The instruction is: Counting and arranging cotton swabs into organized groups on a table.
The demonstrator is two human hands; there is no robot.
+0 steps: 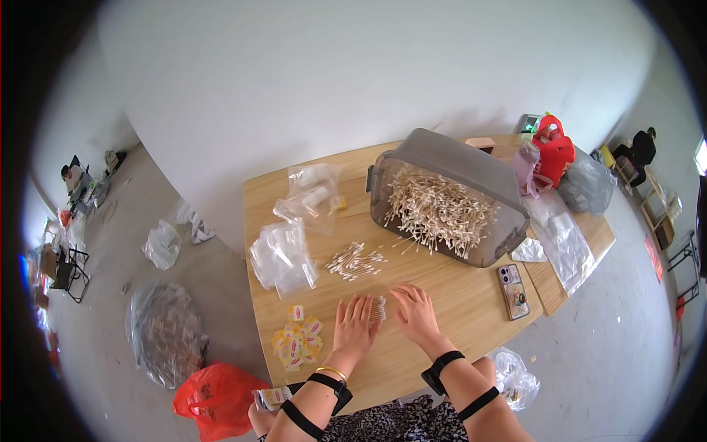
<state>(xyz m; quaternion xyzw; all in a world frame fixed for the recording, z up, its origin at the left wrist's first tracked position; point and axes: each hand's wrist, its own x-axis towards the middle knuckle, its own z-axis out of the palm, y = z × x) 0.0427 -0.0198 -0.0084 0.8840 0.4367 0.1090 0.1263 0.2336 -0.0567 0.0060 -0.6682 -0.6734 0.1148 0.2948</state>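
While left fingers (359, 307) touch cotton swabs (378, 309), a tipped bin (451, 160) holds more.

Wooden table (471, 313); on it grey bin (456, 166); loose swabs (356, 262); clear bags (283, 258); phone (513, 292).

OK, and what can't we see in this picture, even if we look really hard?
All in the head view:
How far the bundle of swabs runs: the left hand seems to cover part.
Deep inside the grey tub: loose swabs hide it.
The screen of the phone: turned toward the table.
What the far person at left holds: too small.
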